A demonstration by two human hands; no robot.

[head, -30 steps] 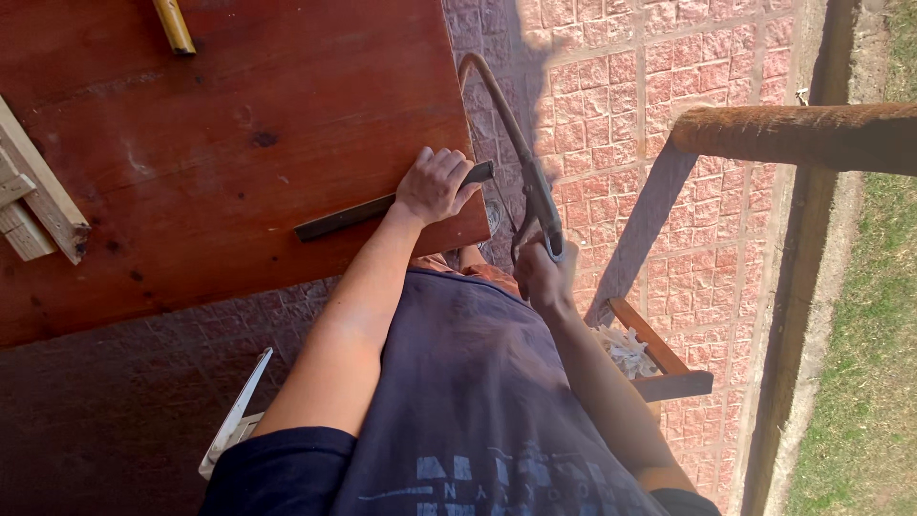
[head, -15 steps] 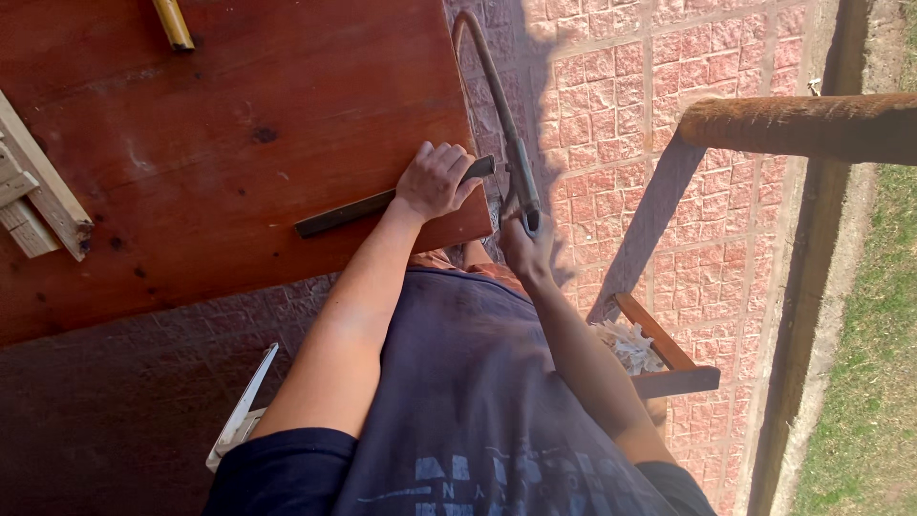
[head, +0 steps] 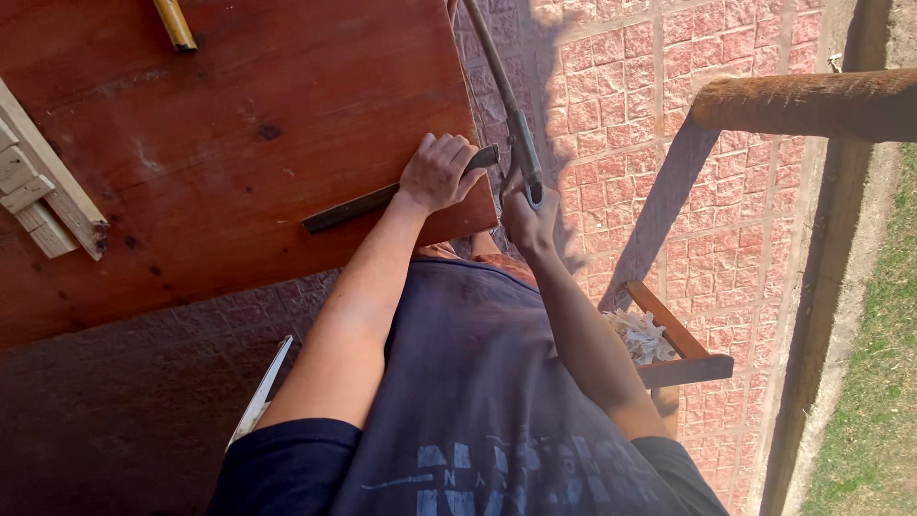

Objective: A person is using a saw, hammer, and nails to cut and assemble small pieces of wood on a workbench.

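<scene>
Two hands work at the near right corner of the table. The left hand lies curled and pressing down on a dark strip, which rests flat on the table with its right end poking just past the table's right edge. The right hand is closed around the handle of a saw, just off that same edge, with the frame running up and away from the table over the paving.

Risk lies chiefly in how close the left fingers sit to the blade's line at the table edge; a jump or skid of the saw could likely catch them. With only a palm holding the strip, it may twist or slide on the table under a hard stroke, spoiling the cut. Whether the blade touches the strip cannot be told. Off the table's left side lie pale wood pieces, well apart from the strip.
</scene>
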